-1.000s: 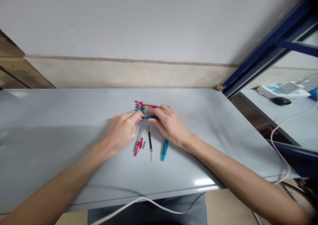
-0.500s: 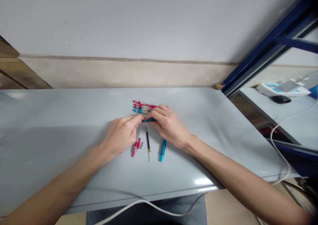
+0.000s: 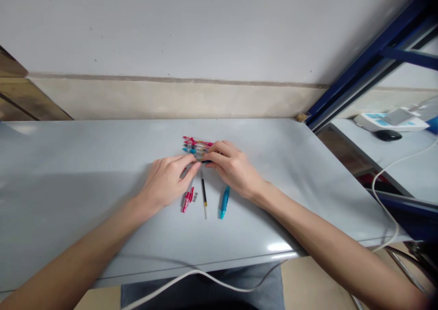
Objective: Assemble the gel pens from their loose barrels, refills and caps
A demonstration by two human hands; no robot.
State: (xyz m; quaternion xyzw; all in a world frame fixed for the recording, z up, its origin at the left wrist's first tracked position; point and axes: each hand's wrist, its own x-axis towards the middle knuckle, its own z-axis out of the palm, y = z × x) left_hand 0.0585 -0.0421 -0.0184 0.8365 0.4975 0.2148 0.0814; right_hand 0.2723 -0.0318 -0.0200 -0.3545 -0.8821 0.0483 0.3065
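Grey tabletop (image 3: pixel 112 150) lies beneath your work: your right hand (image 3: pixel 236 166) curls around a dark-blue pen part (image 3: pixel 207 162), just nearer you than the pen row (image 3: pixel 192 142); I can't tell whether your left hand (image 3: pixel 166 178) grips anything. A dragging wrist could roll the loose refill (image 3: pixel 204 192) or blue barrel (image 3: pixel 224 203) away.

The smooth grey tabletop (image 3: pixel 102 150) carries a row of pens (image 3: pixel 196 143), red, dark and blue at their ends, lying partly beneath and just beyond the fingers (image 3: pixel 219 157). Nearer the person than the fingers lie a red-and-clear pen piece (image 3: pixel 188 199), a small clear part (image 3: pixel 195 197) just beside it, a slim black refill (image 3: pixel 204 190) and a blue barrel (image 3: pixel 224 203).
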